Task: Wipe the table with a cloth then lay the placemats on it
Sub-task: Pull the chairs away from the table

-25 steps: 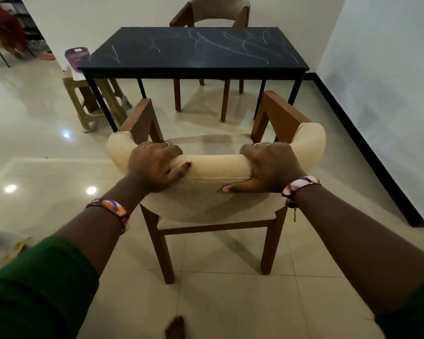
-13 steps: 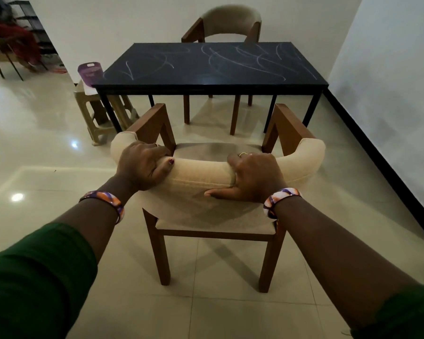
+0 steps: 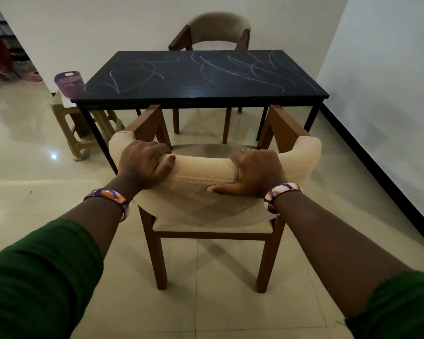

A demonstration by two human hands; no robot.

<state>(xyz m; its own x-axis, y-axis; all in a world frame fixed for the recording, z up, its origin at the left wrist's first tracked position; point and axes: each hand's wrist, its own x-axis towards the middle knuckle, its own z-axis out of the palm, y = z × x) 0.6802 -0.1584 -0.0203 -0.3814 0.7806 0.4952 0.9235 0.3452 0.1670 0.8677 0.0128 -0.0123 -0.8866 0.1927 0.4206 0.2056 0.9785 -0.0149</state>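
Observation:
A black table [image 3: 201, 79] stands ahead, its top covered with white chalk-like scribbles. Right in front of me is a wooden chair with a cream padded backrest [image 3: 203, 167], its arms reaching just under the table's near edge. My left hand [image 3: 143, 165] grips the backrest left of centre, fingers curled over the top. My right hand [image 3: 252, 174] grips it right of centre, thumb pressed on the back face. No cloth or placemats are in view.
A second cushioned chair [image 3: 218, 30] sits at the table's far side against the wall. A beige plastic stool [image 3: 83, 128] with a purple container [image 3: 69, 83] on it stands left of the table. A white wall with dark skirting [image 3: 382, 167] runs along the right.
The chair has moved forward toward the table with both hands on its backrest, and I have come closer. Its arms now reach the table's near edge.

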